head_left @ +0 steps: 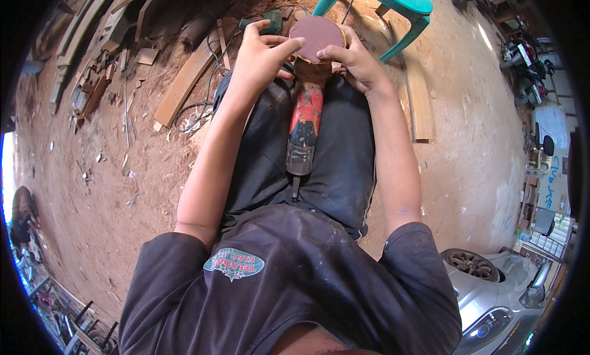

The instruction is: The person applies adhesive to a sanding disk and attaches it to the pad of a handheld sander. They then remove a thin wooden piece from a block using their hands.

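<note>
A round maroon sanding disc [316, 38] with a yellowish edge covers the head of a red and black angle grinder [305, 118]. The grinder lies along my lap between the thighs, its body pointing back toward me. My right hand [359, 61] grips the disc's right side, thumb pressed on its face and fingers around the edge. On the other side, my left hand [265, 55] rests its thumb tip on the disc's left edge. Its index finger is stretched away and the fingers are apart; the lower ones are partly hidden near the grinder head.
A green power tool [270, 23] with a dark cord lies beyond my left hand. Wooden boards [190, 78] and scraps cover the dirt floor to the left. A teal plastic chair [402, 4] stands ahead; another plank [419, 103] lies right. A silver car [491, 293] is at lower right.
</note>
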Available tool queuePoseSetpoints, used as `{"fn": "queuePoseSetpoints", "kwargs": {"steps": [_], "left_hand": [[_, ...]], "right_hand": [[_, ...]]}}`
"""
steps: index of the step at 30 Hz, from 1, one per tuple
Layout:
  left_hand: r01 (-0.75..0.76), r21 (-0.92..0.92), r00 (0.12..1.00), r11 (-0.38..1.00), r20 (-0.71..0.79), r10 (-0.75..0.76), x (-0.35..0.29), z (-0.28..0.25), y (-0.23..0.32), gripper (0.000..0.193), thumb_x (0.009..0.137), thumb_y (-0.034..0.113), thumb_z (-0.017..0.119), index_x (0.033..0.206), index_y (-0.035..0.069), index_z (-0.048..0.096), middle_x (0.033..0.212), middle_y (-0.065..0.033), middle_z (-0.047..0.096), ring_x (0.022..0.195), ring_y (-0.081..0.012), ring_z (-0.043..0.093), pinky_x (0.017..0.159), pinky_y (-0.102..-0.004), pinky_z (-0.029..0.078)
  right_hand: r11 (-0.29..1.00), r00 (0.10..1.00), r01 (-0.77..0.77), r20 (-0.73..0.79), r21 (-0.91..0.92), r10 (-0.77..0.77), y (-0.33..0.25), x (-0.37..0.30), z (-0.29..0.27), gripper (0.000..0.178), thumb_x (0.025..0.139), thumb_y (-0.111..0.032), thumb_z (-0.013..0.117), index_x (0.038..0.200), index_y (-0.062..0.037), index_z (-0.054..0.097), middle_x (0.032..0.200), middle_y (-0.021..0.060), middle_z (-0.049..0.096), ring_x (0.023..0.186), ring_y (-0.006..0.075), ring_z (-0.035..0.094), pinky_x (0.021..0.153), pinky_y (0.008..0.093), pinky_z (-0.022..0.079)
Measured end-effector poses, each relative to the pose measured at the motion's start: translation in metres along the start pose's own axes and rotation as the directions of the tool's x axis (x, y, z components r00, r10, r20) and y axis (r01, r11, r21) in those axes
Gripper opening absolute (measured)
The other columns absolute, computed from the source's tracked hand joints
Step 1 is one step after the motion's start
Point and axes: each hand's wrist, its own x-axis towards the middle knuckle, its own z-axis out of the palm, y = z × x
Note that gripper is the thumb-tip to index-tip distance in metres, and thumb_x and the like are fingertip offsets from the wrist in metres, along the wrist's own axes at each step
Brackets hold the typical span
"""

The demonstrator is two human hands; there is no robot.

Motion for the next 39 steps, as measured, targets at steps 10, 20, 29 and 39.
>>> {"fn": "queuePoseSetpoints", "kwargs": {"steps": [10,20,29,39], "left_hand": [[0.055,0.159,0.992,0.986,0.1,-0.071,0.025,0.001,-0.005,0.087,0.076,0.019,0.087,0.144,-0.008,0.039,0.098,-0.0144,0.074,0.083,-0.0127,0.067,0.05,-0.0241,0.045],[0.036,0.12,0.993,0.992,0.105,-0.049,0.034,0.003,-0.015,0.083,0.074,0.015,0.088,0.14,-0.007,0.042,0.096,-0.0153,0.075,0.074,-0.0139,0.067,0.048,-0.025,0.045],[0.071,0.109,0.989,0.991,0.123,-0.084,0.034,-0.002,-0.003,0.082,0.071,0.016,0.092,0.135,-0.007,0.045,0.087,-0.0121,0.071,0.073,-0.0143,0.067,0.048,-0.0268,0.048],[0.08,0.023,0.985,0.997,0.148,-0.083,0.031,0.001,-0.004,0.073,0.078,0.011,0.087,0.137,-0.006,0.049,0.086,-0.007,0.071,0.061,-0.0067,0.059,0.054,-0.0199,0.045]], "right_hand": [[0.999,0.999,-0.034,-0.028,-0.02,0.033,0.001,-0.002,-0.005,0.095,0.069,-0.021,0.085,0.147,-0.0044,0.033,0.119,0.0125,0.058,0.097,0.0166,0.062,0.068,0.0291,0.047],[0.997,0.996,-0.066,-0.06,0.027,0.067,-0.012,-0.008,0.005,0.085,0.074,-0.021,0.086,0.142,-0.0068,0.037,0.11,0.0097,0.06,0.086,0.0119,0.06,0.062,0.026,0.043],[0.997,0.996,-0.07,-0.06,-0.031,0.068,-0.007,-0.006,-0.003,0.087,0.072,-0.019,0.087,0.141,-0.0054,0.037,0.113,0.0101,0.061,0.09,0.0118,0.061,0.063,0.0251,0.043],[0.998,0.989,-0.053,-0.135,0.02,0.056,-0.017,-0.019,-0.007,0.069,0.08,-0.026,0.084,0.135,-0.0031,0.05,0.107,0.0063,0.063,0.093,0.0117,0.062,0.077,0.0256,0.051]]}}
